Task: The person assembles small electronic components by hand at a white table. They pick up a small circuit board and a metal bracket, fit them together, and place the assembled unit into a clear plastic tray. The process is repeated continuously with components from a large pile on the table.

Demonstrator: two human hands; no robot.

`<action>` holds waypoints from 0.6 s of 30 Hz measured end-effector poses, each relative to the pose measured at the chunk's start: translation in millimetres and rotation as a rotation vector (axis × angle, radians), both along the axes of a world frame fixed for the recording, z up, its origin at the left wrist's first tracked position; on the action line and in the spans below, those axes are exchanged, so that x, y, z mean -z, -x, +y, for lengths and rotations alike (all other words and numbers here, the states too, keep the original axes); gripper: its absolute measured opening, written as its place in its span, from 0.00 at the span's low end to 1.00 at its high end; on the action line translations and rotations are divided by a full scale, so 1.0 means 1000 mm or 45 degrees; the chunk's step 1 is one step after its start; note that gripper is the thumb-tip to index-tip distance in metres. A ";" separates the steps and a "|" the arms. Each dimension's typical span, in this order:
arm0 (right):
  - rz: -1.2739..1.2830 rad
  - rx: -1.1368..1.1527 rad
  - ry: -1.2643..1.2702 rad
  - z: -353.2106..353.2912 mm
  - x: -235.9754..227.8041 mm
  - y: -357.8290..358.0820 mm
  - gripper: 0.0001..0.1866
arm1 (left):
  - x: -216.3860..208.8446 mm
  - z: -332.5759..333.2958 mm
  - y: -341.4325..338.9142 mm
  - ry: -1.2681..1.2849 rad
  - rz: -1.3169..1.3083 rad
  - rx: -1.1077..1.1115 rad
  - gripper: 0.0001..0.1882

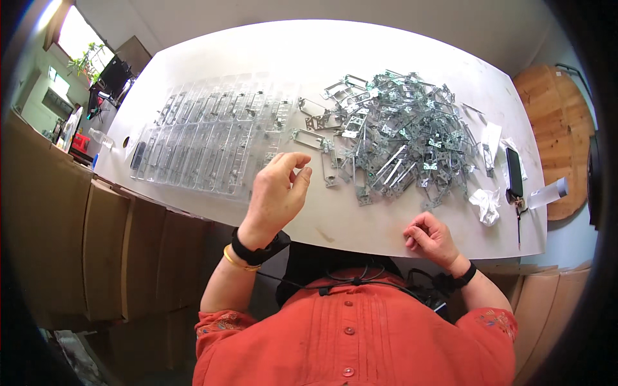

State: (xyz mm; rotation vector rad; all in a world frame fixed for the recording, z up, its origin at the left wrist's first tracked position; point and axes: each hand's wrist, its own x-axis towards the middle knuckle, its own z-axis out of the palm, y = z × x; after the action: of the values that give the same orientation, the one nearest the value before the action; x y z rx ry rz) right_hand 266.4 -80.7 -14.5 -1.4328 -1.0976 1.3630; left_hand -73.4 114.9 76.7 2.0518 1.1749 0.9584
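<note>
My left hand (278, 196) hovers over the near edge of the clear plastic trays. Its fingers are loosely bent, the thumb apart from them, and nothing shows between them. The clear trays (193, 157) have long compartments, many with a metal bracket lying in them. Just beyond my left hand a few loose metal brackets (308, 138) lie at the edge of a big tangled heap of grey metal brackets (412, 138). My right hand (432, 239) rests at the table's front edge, fingers curled closed; whatever they hold, if anything, is hidden.
On the right of the white table (360, 225) lie a crumpled white plastic bag (487, 206), a black phone-like object (514, 172) and a clear cylinder (547, 194). A round wooden tabletop (555, 128) leans beyond. Cardboard boxes (103, 251) stand at the left.
</note>
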 end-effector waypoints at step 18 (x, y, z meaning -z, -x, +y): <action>0.004 -0.035 -0.115 -0.011 0.000 -0.015 0.05 | 0.097 0.097 -0.069 0.027 0.476 -0.156 0.11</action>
State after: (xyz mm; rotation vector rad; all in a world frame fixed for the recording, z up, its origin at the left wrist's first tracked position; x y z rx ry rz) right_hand 281.8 -92.0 -14.9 -1.3543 -1.1665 1.3175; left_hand -4.6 212.4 -20.0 2.2247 1.5089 0.6263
